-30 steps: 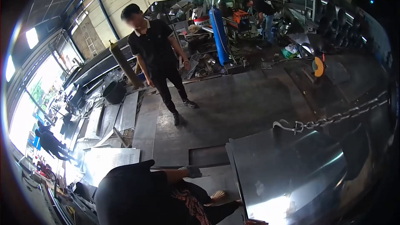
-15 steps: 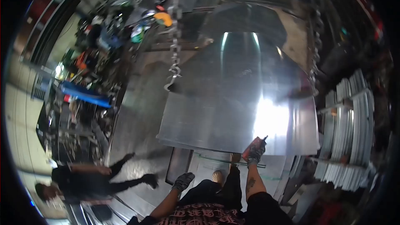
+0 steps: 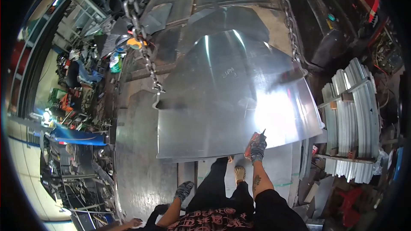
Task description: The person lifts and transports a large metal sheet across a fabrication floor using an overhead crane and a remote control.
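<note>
A large shiny metal sheet [image 3: 205, 115] hangs in front of me, with a chain hook [image 3: 157, 100] at its left edge and another hook [image 3: 303, 70] at its right. My right hand [image 3: 258, 150], in a grey patterned glove, grips an orange-red handheld remote [image 3: 251, 145] with a short dark antenna, just over the sheet's near edge. Down by my left leg is my left hand [image 3: 184, 191], gloved alike; its fingers are loosely curled and nothing shows in them. Handwritten marks show on the sheet's surface.
More flat metal sheets [image 3: 145, 154] lie below and beyond. Stacked grey metal profiles [image 3: 349, 119] stand at right. Cluttered tools and a blue piece [image 3: 79, 137] line the left side. Another person's hand [image 3: 132, 222] is at lower left. Two heavy chains [image 3: 136, 21] hang from above.
My view has shifted, and the sheet with its chains appears farther left. My feet have stepped. The other person has moved from the left side to the lower edge, close to my left arm.
</note>
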